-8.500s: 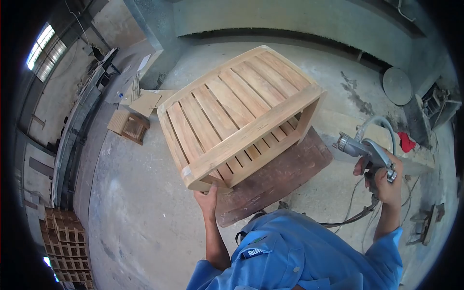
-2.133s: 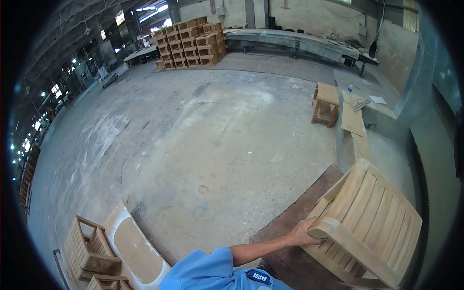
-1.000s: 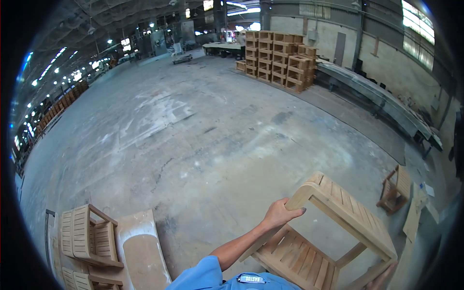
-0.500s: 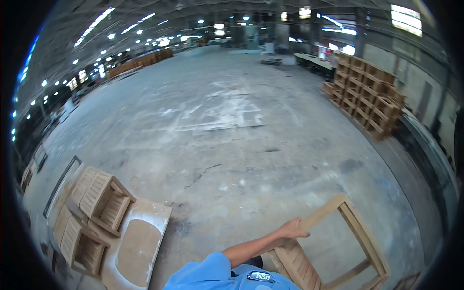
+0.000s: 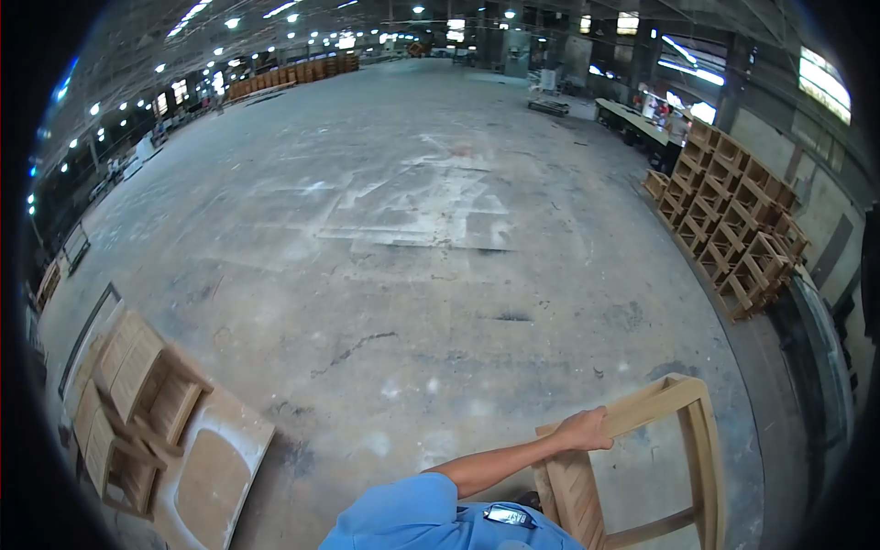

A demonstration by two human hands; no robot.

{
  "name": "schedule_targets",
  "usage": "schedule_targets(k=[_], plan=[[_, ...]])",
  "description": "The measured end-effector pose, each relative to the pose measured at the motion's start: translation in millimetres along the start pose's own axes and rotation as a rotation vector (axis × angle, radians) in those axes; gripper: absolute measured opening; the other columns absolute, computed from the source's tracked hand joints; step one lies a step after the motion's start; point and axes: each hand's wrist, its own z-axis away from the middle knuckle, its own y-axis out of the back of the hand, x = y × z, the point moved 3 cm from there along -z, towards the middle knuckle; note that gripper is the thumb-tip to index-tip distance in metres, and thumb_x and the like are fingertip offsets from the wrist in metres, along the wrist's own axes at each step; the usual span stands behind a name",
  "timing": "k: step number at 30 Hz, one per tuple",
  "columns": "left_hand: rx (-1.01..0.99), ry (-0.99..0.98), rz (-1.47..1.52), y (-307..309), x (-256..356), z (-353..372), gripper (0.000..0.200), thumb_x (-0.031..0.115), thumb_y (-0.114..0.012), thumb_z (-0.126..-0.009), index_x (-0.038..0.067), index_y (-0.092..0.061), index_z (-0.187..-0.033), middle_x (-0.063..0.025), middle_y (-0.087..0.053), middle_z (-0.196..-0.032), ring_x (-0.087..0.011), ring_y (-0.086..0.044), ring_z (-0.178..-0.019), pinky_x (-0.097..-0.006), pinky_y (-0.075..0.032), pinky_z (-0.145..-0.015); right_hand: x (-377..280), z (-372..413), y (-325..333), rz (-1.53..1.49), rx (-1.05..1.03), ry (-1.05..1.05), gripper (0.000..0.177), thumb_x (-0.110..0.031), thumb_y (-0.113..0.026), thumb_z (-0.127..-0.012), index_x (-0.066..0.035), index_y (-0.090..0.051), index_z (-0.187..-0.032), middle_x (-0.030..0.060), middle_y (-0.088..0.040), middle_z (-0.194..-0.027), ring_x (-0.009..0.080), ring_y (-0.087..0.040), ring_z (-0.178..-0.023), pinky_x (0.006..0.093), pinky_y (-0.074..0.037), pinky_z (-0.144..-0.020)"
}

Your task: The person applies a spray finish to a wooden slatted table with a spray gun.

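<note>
My left hand (image 5: 581,431) reaches across my body, its fingers wrapped round a top rail of an unpainted wooden chair (image 5: 704,449). The chair stands or hangs at my right side, tilted in the view, with its open frame towards the right. A slatted wooden panel (image 5: 573,490) of it shows beside my torso. The lower part of the chair is cut off by the bottom edge. My right hand is not in view.
At lower left, slatted wooden chairs (image 5: 151,385) rest on a board (image 5: 261,445) with a white-edged oval patch. Stacked wooden frames (image 5: 729,215) line the right wall. Behind them is a long table (image 5: 632,119). Concrete floor (image 5: 431,302) stretches ahead.
The view has turned slightly left-to-right, so the chairs on the board sit further left and lower. The held chair has swung to a more upright angle, my left hand still on it.
</note>
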Motion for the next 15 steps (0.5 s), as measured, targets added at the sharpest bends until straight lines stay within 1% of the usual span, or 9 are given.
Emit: schedule_targets(k=[2, 4, 5, 7, 8, 10, 13, 15], plan=[[-0.028, -0.042, -0.028, 12, 0, -61, 0.072, 0.036, -0.071, -0.063, -0.003, -0.053, -0.121, -0.0262, -0.065, -0.104, -0.0394, -0.064, -0.099, -0.0439, -0.051, -0.085, 8, -28, -24, -0.001, 0.048, -0.011, 0.076, -0.046, -0.071, -0.083, 0.005, -0.047, -0.134, 0.0216, -0.055, -0.127, 0.0279, -0.055, -0.114, 0.0402, -0.048, -0.095], [-0.002, -0.090, 0.017, 27, -9, -127, 0.074, 0.034, -0.071, -0.064, -0.003, -0.051, -0.125, -0.0273, -0.065, -0.107, -0.0392, -0.063, -0.101, -0.0435, -0.050, -0.086, 11, -66, -50, -0.003, 0.093, -0.010, 0.076, -0.045, -0.071, -0.083, 0.005, -0.047, -0.134, 0.0217, -0.055, -0.127, 0.0279, -0.055, -0.114, 0.0402, -0.048, -0.095], [-0.022, -0.098, 0.022, 29, -10, -159, 0.074, 0.034, -0.071, -0.064, -0.003, -0.051, -0.125, -0.0273, -0.065, -0.107, -0.0392, -0.063, -0.101, -0.0435, -0.050, -0.086, 9, -85, -59, 0.007, 0.112, -0.014, 0.076, -0.045, -0.072, -0.083, 0.005, -0.047, -0.134, 0.0217, -0.055, -0.127, 0.0279, -0.055, -0.114, 0.0402, -0.049, -0.095], [0.014, -0.077, 0.027, 54, -10, -230, 0.077, 0.034, -0.071, -0.064, -0.003, -0.050, -0.127, -0.0276, -0.064, -0.108, -0.0387, -0.064, -0.101, -0.0430, -0.050, -0.086, 2, -133, -100, 0.005, 0.132, -0.021, 0.076, -0.045, -0.072, -0.083, 0.005, -0.047, -0.134, 0.0218, -0.055, -0.127, 0.0279, -0.056, -0.114, 0.0402, -0.049, -0.094], [-0.005, -0.072, 0.025, 61, -13, -256, 0.077, 0.034, -0.071, -0.064, -0.003, -0.050, -0.127, -0.0276, -0.064, -0.108, -0.0387, -0.064, -0.101, -0.0430, -0.050, -0.086, 1, -148, -114, 0.016, 0.146, -0.038, 0.076, -0.044, -0.073, -0.082, 0.005, -0.047, -0.134, 0.0219, -0.055, -0.127, 0.0279, -0.056, -0.114, 0.0402, -0.049, -0.094], [0.056, -0.052, 0.053, 87, -16, -313, 0.076, 0.034, -0.071, -0.065, -0.003, -0.050, -0.128, -0.0266, -0.065, -0.107, -0.0379, -0.064, -0.101, -0.0425, -0.051, -0.086, -7, -188, -154, 0.031, 0.152, -0.060, 0.076, -0.044, -0.073, -0.082, 0.005, -0.048, -0.134, 0.0220, -0.055, -0.126, 0.0278, -0.056, -0.113, 0.0402, -0.049, -0.094], [0.095, -0.039, 0.047, 120, -35, -396, 0.075, 0.034, -0.071, -0.064, -0.002, -0.051, -0.127, -0.0264, -0.065, -0.107, -0.0377, -0.064, -0.101, -0.0421, -0.051, -0.086, -16, -250, -218, 0.055, 0.160, -0.078, 0.076, -0.043, -0.074, -0.082, 0.005, -0.048, -0.134, 0.0221, -0.056, -0.126, 0.0278, -0.056, -0.113, 0.0402, -0.050, -0.094], [0.077, -0.024, 0.062, 143, -49, -453, 0.074, 0.034, -0.072, -0.064, -0.001, -0.052, -0.127, -0.0259, -0.065, -0.107, -0.0376, -0.064, -0.100, -0.0420, -0.051, -0.085, -14, -284, -264, 0.064, 0.177, -0.093, 0.076, -0.043, -0.075, -0.082, 0.005, -0.048, -0.134, 0.0222, -0.056, -0.126, 0.0278, -0.056, -0.113, 0.0402, -0.050, -0.094]])
